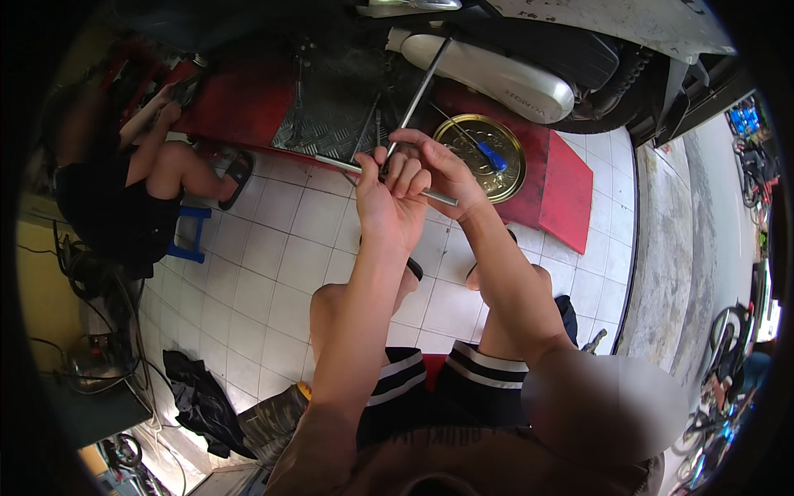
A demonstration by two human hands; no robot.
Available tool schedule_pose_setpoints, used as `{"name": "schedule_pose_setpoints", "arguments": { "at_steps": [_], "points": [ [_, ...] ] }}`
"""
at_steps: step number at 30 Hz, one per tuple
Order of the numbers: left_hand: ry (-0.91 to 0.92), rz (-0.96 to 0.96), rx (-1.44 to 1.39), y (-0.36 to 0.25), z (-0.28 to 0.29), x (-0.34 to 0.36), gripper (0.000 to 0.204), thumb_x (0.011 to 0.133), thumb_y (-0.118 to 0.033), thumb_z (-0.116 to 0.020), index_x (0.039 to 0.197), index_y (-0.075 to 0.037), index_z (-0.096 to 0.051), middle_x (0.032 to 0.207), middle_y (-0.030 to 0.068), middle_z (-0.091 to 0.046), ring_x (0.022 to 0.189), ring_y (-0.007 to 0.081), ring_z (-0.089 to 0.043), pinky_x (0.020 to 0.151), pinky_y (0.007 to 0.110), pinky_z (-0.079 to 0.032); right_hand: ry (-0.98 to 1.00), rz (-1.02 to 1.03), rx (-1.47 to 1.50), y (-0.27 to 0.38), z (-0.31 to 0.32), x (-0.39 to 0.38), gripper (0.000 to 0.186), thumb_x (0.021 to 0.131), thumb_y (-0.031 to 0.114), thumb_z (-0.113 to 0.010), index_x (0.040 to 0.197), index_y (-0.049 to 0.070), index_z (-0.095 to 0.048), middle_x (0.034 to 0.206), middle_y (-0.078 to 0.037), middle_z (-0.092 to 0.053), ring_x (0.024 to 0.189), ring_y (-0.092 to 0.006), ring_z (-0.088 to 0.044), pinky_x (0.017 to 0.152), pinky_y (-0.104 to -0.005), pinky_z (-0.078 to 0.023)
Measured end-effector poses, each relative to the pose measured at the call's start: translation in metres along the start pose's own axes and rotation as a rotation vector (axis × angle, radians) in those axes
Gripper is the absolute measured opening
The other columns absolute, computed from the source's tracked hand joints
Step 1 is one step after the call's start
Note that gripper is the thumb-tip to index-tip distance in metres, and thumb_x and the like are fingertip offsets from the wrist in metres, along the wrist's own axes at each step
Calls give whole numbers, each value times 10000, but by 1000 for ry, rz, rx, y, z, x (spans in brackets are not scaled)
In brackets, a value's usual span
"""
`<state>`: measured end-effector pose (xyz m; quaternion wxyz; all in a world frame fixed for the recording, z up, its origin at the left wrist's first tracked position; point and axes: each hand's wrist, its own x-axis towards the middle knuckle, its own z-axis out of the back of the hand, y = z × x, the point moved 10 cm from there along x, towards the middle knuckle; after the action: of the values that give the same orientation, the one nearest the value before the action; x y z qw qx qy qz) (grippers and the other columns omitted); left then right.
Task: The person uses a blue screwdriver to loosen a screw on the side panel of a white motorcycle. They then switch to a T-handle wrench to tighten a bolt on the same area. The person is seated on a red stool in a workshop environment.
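Observation:
Both my hands are on a silver T-handle wrench. Its crossbar lies across my left hand, whose fingers are curled round it near the joint. My right hand wraps the same joint from the right, fingers overlapping the left ones, so the exact grip is partly hidden. The long shaft rises away from me toward the silver engine cover of a scooter. I cannot tell whether its far end touches anything. Right of my hands, a blue-handled screwdriver rests across a round gold tray.
The scooter stands on a red lift platform with a dark tread-plate middle, where several thin tools lie. At left, another person sits on a blue stool. Black cloth and cables lie lower left. White tiles cover the floor.

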<state>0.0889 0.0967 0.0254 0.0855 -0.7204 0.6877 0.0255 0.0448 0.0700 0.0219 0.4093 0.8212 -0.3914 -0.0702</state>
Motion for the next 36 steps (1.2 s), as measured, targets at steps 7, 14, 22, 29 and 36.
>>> {"name": "schedule_pose_setpoints", "arguments": {
  "at_steps": [7,14,22,29,36],
  "points": [
    [220,160,172,7,-11,-13,295,1043,-381,-371,936,-129,-482,719,2,-394,699,145,-422,771,346,-387,-79,-62,86,-11,3,12,290,1012,251,-497,1152,-2,-521,898,-56,-621,641,-93,-617,540,-173,-468],
    [159,-10,584,-4,12,-11,370,1049,-380,-323,1122,-69,-510,860,91,-559,815,248,-587,797,452,-497,-133,-89,-100,-7,18,13,227,986,231,-568,1072,22,-545,738,20,-510,468,-10,-395,462,-145,-360],
    [-14,-847,1153,-77,-11,-44,639,929,-9,-591,1443,-1,-211,865,87,-597,677,122,-611,614,215,-479,-207,-55,-238,-4,26,15,211,980,232,-580,985,22,-587,672,25,-502,568,-43,-417,508,-216,-304],
    [-94,-841,1323,-98,-7,-39,268,954,-90,-598,1179,52,-567,673,30,-555,572,87,-564,531,206,-433,49,-143,-257,-15,-10,10,283,898,252,-694,1012,9,-605,716,20,-551,604,-51,-467,522,-207,-341],
    [50,-449,1946,-26,13,-48,464,1030,-300,-433,688,-5,-537,509,35,-490,471,85,-488,459,292,-367,-14,-42,-112,-3,-4,19,324,874,313,-722,942,24,-592,783,11,-524,634,-42,-400,544,-191,-319]
  ]
}}
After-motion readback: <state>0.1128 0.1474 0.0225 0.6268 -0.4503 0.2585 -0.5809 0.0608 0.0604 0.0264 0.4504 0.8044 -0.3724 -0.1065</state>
